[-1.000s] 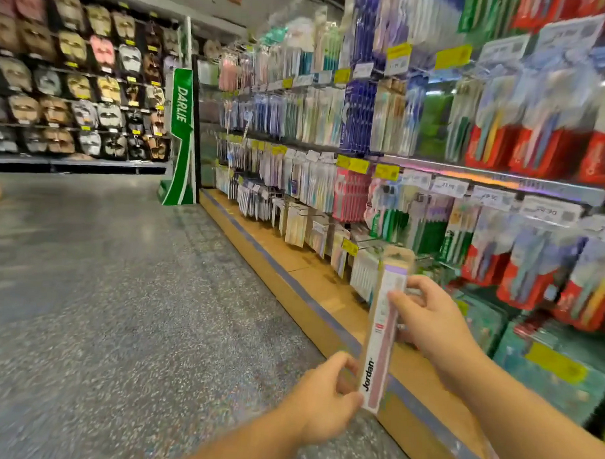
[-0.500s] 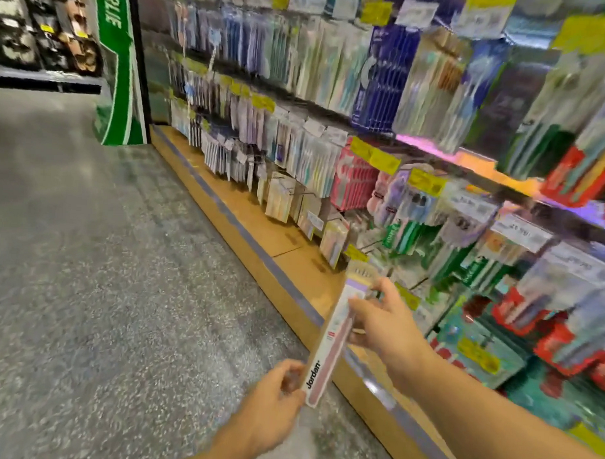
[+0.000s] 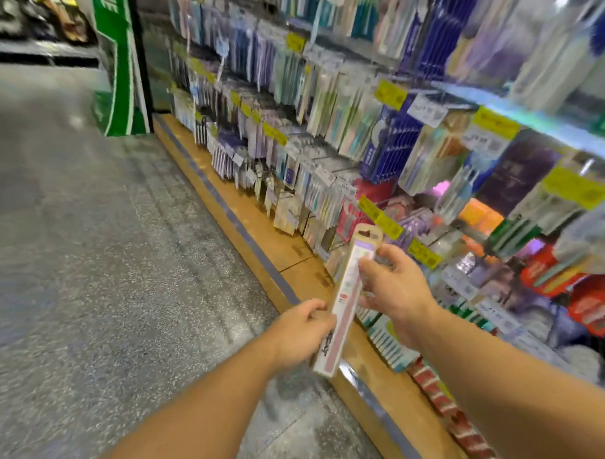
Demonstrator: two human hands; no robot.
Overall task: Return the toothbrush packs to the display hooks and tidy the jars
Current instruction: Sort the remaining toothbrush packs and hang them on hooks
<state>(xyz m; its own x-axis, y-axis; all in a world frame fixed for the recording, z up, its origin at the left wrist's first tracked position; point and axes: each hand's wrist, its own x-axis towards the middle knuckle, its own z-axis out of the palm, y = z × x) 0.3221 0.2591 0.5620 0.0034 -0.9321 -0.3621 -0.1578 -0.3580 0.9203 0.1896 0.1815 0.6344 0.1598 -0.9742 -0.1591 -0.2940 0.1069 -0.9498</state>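
I hold one long, narrow toothbrush pack [image 3: 347, 292], pink and white with a cardboard hang tab at its top, tilted in front of the lower display rows. My left hand [image 3: 301, 332] grips its bottom end. My right hand [image 3: 393, 287] pinches its upper part just below the tab. Behind the pack, rows of toothbrush packs [image 3: 326, 195] hang on display hooks with yellow price tags [image 3: 423, 254]. The picture is blurred. I see no jars.
A wooden base ledge [image 3: 259, 234] with a grey front strip runs along the foot of the shelving. Speckled grey floor [image 3: 87, 256] fills the left. A green standing sign [image 3: 119, 72] is at the far end of the aisle. Boxed packs [image 3: 393, 349] lie low on the ledge.
My view has swung down and toward the shelving. Both hands keep hold of the pack, which has shifted slightly and is tilted in front of the lower hooks.
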